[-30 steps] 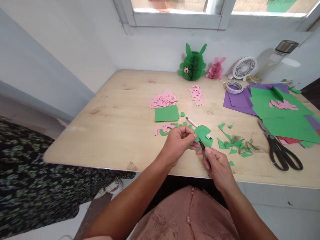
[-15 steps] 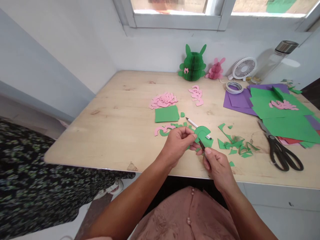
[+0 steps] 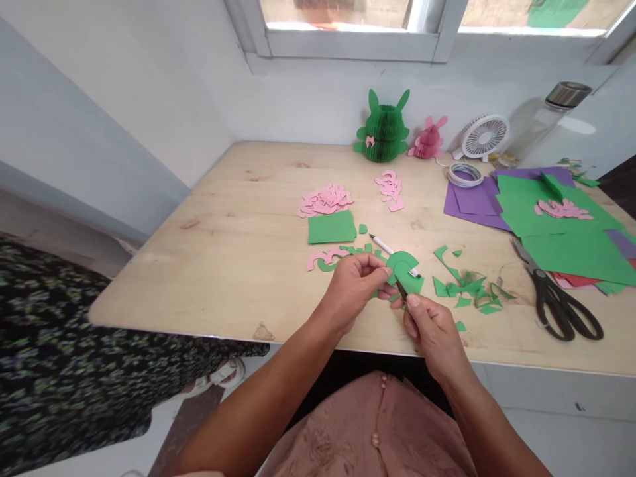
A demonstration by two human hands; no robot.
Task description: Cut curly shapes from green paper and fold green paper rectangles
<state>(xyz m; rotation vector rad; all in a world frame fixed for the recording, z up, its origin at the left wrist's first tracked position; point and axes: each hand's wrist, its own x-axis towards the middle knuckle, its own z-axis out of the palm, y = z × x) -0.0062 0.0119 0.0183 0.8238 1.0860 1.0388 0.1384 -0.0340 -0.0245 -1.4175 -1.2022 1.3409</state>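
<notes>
My left hand pinches a piece of green paper with a rounded top and a curved line drawn on it. My right hand is closed around small dark scissors, their blades against the paper's lower edge; the handles are hidden in my fingers. Beneath the held paper lie a white pen and another green piece. Just beyond my left hand are pink curved cutouts, small green cutouts and a green paper rectangle.
Green scraps and large black-handled scissors lie on the right, near stacked green sheets and purple paper. Pink cutouts, a green paper rabbit, a pink one, a tape roll, fan and bottle stand or lie farther back.
The scissors' tips have shifted very slightly at the paper's lower edge. Both hands keep nearly the same place and grip. The person in the dark floral garment at left has moved a little.
</notes>
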